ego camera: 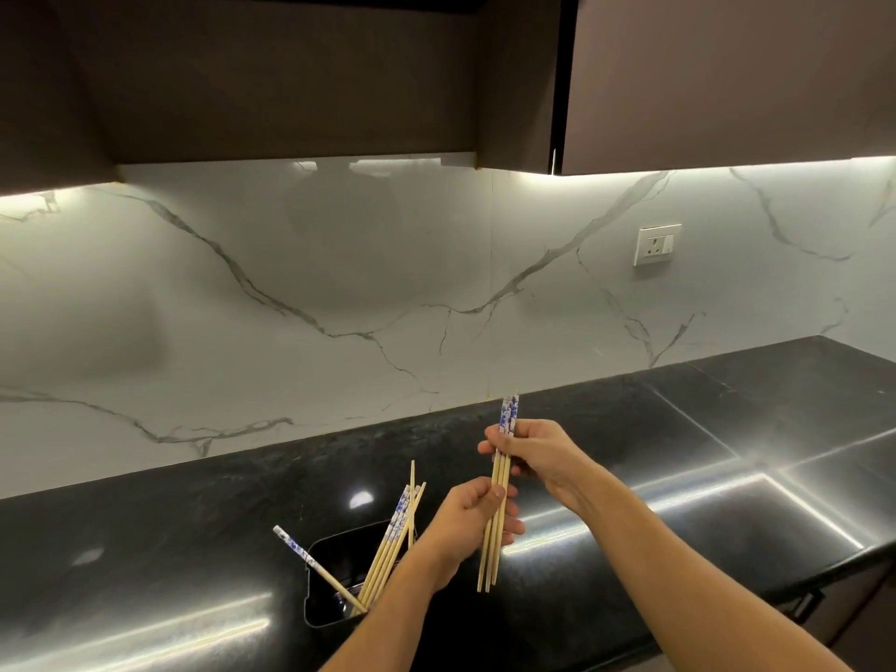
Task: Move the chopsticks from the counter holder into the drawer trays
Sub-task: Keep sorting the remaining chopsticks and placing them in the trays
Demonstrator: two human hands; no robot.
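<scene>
Both hands hold one small bundle of chopsticks (490, 555), pale wood with blue-and-white patterned tops, upright above the counter. My right hand (533, 453) grips the bundle near its patterned tops. My left hand (468, 526) grips it lower down, fingers curled round the shafts. The thin tips hang free below my left hand. To the left, a black holder (322, 594) stands on the counter with several more chopsticks (392, 540) leaning in it; one lies tilted far to the left. No drawer or tray is in view.
The glossy black counter (679, 482) runs left to right, its front edge at the lower right. A white marble backsplash (339, 293) rises behind, with a wall socket (657, 244). Dark upper cabinets (291, 75) hang overhead.
</scene>
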